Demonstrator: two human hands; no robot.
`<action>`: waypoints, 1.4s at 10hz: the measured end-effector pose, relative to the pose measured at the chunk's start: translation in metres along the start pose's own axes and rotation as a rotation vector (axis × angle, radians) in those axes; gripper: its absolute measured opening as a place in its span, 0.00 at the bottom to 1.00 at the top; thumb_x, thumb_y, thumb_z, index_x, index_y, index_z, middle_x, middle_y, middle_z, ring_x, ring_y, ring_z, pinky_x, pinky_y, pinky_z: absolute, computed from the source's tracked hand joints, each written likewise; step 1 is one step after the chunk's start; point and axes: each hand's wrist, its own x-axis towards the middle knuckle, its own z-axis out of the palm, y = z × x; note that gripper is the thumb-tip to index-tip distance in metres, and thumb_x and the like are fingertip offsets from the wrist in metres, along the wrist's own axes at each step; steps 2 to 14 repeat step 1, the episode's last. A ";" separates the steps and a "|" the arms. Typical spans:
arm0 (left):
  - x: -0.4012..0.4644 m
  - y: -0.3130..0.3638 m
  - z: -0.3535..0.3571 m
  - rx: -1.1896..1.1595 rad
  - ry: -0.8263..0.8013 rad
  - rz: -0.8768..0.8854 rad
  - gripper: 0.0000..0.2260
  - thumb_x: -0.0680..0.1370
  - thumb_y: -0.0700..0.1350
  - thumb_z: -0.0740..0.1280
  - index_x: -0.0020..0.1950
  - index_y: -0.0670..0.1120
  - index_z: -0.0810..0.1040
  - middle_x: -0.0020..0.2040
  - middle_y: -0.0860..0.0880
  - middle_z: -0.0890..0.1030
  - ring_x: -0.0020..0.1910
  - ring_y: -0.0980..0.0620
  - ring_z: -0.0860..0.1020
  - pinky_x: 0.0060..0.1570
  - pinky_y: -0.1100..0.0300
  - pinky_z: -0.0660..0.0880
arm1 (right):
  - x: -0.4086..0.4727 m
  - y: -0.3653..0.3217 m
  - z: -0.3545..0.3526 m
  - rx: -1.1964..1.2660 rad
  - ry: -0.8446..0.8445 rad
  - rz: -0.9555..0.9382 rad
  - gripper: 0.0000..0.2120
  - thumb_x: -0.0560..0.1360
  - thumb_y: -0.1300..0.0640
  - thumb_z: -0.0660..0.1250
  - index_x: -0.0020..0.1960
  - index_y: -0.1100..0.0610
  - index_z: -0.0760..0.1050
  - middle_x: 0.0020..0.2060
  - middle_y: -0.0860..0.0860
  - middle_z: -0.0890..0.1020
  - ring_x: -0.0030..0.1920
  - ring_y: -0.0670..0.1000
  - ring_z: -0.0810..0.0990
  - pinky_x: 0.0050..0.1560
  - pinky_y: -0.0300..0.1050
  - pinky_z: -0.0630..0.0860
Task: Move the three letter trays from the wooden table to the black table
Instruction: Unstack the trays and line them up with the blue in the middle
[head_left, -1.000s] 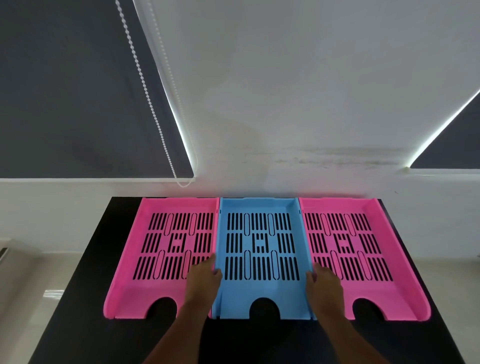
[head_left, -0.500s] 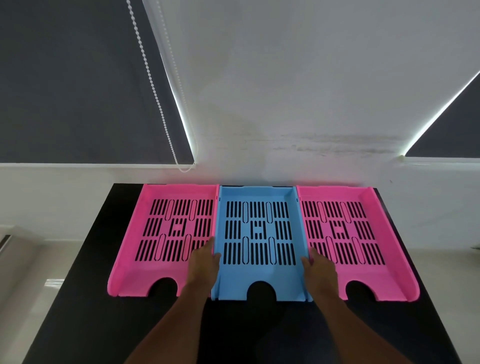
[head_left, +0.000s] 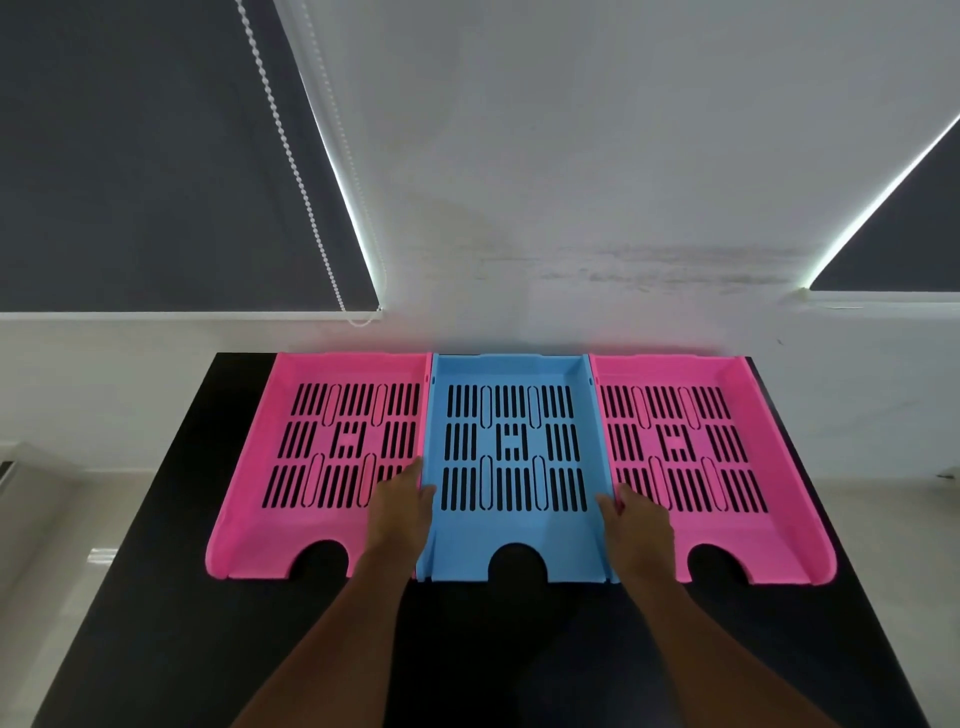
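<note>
A: Where do the trays sit?

B: All three lie flat in a row on the black table (head_left: 156, 623), against its far edge by the white wall (head_left: 571, 156). The blue letter tray (head_left: 511, 540) is in the middle, at twelve o'clock from the person. The left pink letter tray (head_left: 249, 525) is at ten o'clock and the right pink letter tray (head_left: 779, 545) at two o'clock. Their side walls touch, and each has its notched front edge toward the person.

A: And the hands?

B: The left hand (head_left: 400, 512) rests on the blue tray's left wall, at the seam with the left pink tray, thumb inside the blue tray and fingers over the pink side. The right hand (head_left: 641, 519) does the same on the blue tray's right wall, thumb inside and fingers over the right pink tray. Whether they squeeze the walls or only rest there, the view cannot settle.

A: Anything else in view?

B: Dark roller blinds at eleven and two o'clock; the left blind (head_left: 130, 156) has a beaded cord (head_left: 291, 156) hanging along its edge.
</note>
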 end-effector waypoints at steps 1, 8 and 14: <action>-0.018 0.000 0.001 0.086 0.072 0.116 0.26 0.81 0.48 0.64 0.78 0.46 0.62 0.76 0.46 0.68 0.72 0.44 0.71 0.70 0.47 0.71 | -0.014 -0.011 -0.014 0.078 0.095 -0.009 0.10 0.81 0.51 0.63 0.44 0.55 0.76 0.41 0.50 0.83 0.38 0.48 0.82 0.40 0.44 0.81; -0.018 0.000 0.001 0.086 0.072 0.116 0.26 0.81 0.48 0.64 0.78 0.46 0.62 0.76 0.46 0.68 0.72 0.44 0.71 0.70 0.47 0.71 | -0.014 -0.011 -0.014 0.078 0.095 -0.009 0.10 0.81 0.51 0.63 0.44 0.55 0.76 0.41 0.50 0.83 0.38 0.48 0.82 0.40 0.44 0.81; -0.018 0.000 0.001 0.086 0.072 0.116 0.26 0.81 0.48 0.64 0.78 0.46 0.62 0.76 0.46 0.68 0.72 0.44 0.71 0.70 0.47 0.71 | -0.014 -0.011 -0.014 0.078 0.095 -0.009 0.10 0.81 0.51 0.63 0.44 0.55 0.76 0.41 0.50 0.83 0.38 0.48 0.82 0.40 0.44 0.81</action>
